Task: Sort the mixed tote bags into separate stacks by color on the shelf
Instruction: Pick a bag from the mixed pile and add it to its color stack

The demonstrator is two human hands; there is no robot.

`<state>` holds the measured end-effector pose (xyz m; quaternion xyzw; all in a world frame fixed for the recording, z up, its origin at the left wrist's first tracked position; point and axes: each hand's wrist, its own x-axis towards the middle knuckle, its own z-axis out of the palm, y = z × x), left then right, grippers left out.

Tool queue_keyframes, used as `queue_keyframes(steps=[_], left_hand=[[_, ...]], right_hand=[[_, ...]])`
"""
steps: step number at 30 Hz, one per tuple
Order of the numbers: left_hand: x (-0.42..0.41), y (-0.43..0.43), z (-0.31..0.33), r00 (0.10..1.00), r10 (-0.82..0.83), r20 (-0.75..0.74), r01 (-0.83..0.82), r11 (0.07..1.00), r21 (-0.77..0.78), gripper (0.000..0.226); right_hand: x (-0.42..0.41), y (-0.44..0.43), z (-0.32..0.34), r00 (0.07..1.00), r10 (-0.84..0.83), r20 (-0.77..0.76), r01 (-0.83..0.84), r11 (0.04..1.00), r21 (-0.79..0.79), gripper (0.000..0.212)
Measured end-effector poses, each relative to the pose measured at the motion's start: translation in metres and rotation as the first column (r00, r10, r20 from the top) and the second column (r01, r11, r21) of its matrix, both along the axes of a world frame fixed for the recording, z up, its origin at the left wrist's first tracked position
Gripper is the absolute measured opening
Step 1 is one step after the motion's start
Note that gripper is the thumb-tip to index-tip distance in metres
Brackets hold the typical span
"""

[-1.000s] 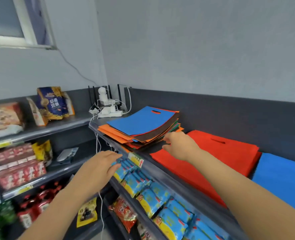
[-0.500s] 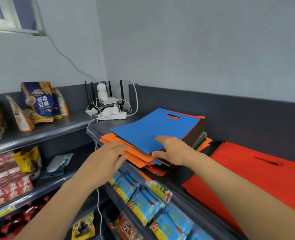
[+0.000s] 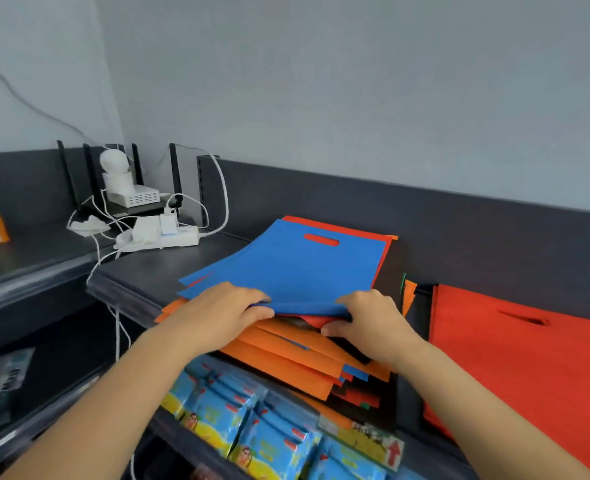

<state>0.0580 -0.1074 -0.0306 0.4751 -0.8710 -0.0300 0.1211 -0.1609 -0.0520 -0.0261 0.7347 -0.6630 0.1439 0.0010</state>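
The dark grey metal shelf [image 3: 169, 271] carries everything at a height where both hands can work from the front. On its right part lies a flat stack of red fabric tote bags [image 3: 515, 368], set apart from the rest; I read it as a colour stack already begun. Left of it, at the shelf's front lip, sits the mixed pile of tote bags [image 3: 286, 358]: orange, red, black and blue sheets fanned unevenly, with slivers of green, the near corners hanging over the lip. On top lies the blue non-woven tote bag [image 3: 286, 268], red showing through its die-cut handle slot. It is topmost and free to peel off, so it is probably the next to go.

The left hand [image 3: 217, 317] and the right hand [image 3: 373, 323] hold that bag's near edge, one toward each corner, likely so the limp sheet comes up flat without dragging the bags beneath. The right thumb rests on top and the fingers [image 3: 331, 330] curl under, pinching the edge. The left fingers lie close together and seem to pinch it too, though their underside is hidden. The edge is raised off the orange bags.

A white power strip [image 3: 162, 239] with cables sits in the back corner, and blue snack packets [image 3: 252, 431] hang on the tier below.

Half a second ago the right hand lay flat on the blue bag and the left hovered short of the pile, the edge unlifted.
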Motion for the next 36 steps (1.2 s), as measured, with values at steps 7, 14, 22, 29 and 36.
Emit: queue_keyframes(steps=[7, 14, 22, 29, 36], left_hand=[[0.000, -0.027, -0.007, 0.996, -0.047, -0.072, 0.035, 0.987, -0.156, 0.042], [-0.005, -0.015, -0.011, 0.998, -0.056, -0.013, 0.047, 0.917, -0.395, 0.038], [-0.070, 0.053, -0.006, 0.928, -0.370, 0.054, 0.328, 0.737, -0.591, 0.044], [-0.150, 0.109, -0.011, 0.891, -0.452, 0.034, 0.388, 0.721, -0.575, 0.018], [-0.272, 0.189, -0.030, 0.791, -0.612, 0.016, 0.523, 0.662, -0.536, 0.028]], right_hand=[[-0.017, 0.012, -0.010, 0.886, 0.085, 0.455, -0.154, 0.981, 0.116, 0.032], [-0.034, 0.030, -0.002, 0.296, -0.332, 0.896, 0.255, 0.931, 0.261, 0.051], [-0.073, 0.074, 0.001, 0.289, -0.368, 0.884, 0.096, 0.930, 0.356, 0.018], [-0.158, 0.158, -0.018, 0.471, -0.321, 0.822, 0.469, 0.880, 0.074, 0.024], [-0.267, 0.267, -0.039, 0.419, -0.425, 0.802, 0.677, 0.735, 0.035, 0.028]])
